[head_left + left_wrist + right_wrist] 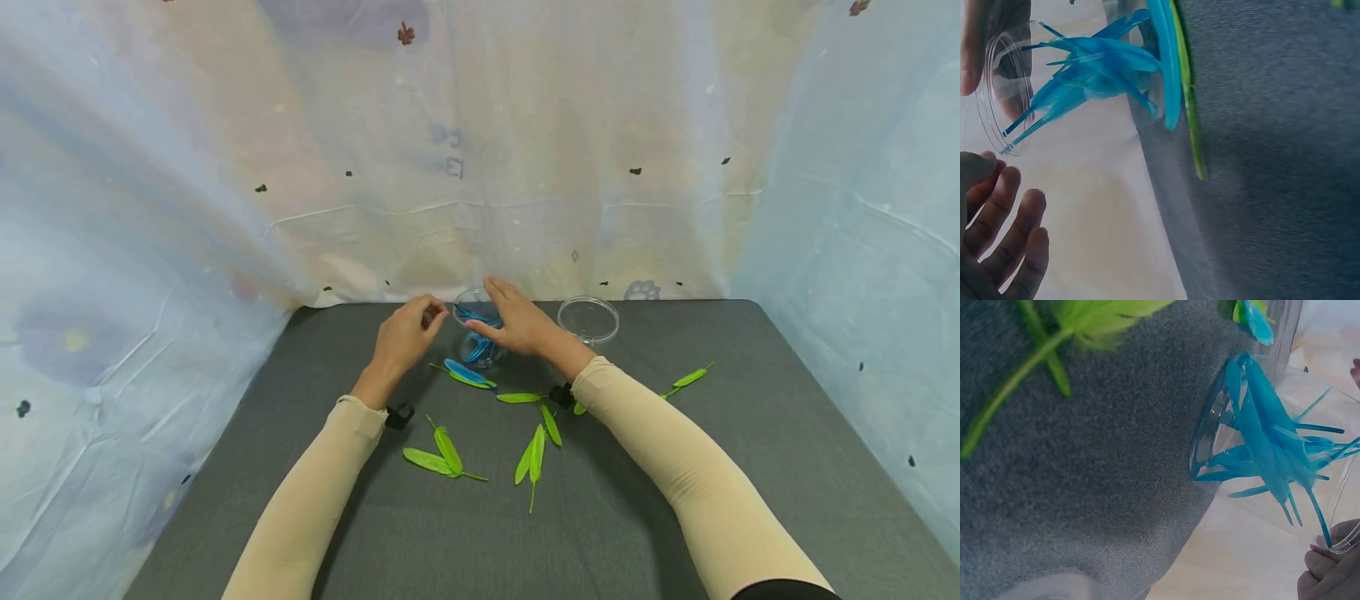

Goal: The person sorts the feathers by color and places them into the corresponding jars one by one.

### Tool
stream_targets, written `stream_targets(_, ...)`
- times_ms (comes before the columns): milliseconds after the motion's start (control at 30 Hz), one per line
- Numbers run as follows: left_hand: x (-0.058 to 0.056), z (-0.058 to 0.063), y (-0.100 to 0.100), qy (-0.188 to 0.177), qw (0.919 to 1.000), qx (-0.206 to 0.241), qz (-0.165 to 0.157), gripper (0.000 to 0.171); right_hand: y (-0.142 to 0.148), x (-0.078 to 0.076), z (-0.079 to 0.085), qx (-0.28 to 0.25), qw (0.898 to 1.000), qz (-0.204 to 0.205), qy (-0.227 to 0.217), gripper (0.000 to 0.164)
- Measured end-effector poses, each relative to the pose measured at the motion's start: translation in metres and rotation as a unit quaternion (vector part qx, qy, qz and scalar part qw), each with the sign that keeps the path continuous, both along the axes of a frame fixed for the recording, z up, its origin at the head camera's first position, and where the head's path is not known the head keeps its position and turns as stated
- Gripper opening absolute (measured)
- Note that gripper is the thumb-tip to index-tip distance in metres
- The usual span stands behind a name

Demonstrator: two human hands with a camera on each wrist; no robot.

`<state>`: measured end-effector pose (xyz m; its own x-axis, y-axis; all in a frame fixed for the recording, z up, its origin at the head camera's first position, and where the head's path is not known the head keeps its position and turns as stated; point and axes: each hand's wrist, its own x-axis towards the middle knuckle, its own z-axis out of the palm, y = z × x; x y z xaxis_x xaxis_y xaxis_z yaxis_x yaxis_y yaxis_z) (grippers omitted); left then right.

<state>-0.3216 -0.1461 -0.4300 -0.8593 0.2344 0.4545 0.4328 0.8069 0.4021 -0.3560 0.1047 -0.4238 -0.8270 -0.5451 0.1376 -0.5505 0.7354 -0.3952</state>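
A clear jar (pixel 485 358) holds several blue feathers (pixel 1094 69), which stick up at angles inside it. My right hand (pixel 517 323) is at its right side, thumb on the near side and fingers by the far rim, gripping it. In the right wrist view, fingers (pixel 1329 565) touch the rim. Left of the rim is my left hand (pixel 408 333), thumb and forefinger close together, other fingers loosely bent, nothing visible between them. In front of the jar, a loose blue feather (pixel 465 372) lies against a green feather (pixel 480 383).
A clear round lid or dish (pixel 588 319) is right of the jar at the table's back edge. Several green feathers (pixel 447 450) lie scattered on the grey table (pixel 480 550), some partly under the right forearm. A patterned curtain (pixel 525 125) hangs behind.
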Motion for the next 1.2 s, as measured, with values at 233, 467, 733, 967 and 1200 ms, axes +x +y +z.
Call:
stream_targets(233,0.01,-0.009,-0.005,-0.023,0.9994,-0.023,-0.014,0.011,0.0,-0.002,-0.002,0.002,1.0,0.003,0.008,0.1)
stream_targets(467,0.016,-0.014,-0.006,-0.063,0.9958,-0.048,-0.046,0.01,0.0,-0.001,0.0,0.002,1.0,0.002,0.003,0.101)
stream_targets(733,0.018,-0.023,-0.009,-0.107,0.9881,-0.065,-0.089,0.006,0.0,-0.002,-0.001,0.001,1.0,0.004,0.006,0.101)
stream_targets(967,0.013,-0.025,-0.01,-0.141,0.9781,-0.105,-0.111,0.01,0.0,-0.003,-0.002,0.004,1.0,0.004,0.006,0.101)
stream_targets(1200,0.006,-0.03,-0.011,-0.155,0.9656,-0.149,-0.146,0.015,-0.001,-0.001,0.0,0.003,1.0,0.006,0.0,0.1)
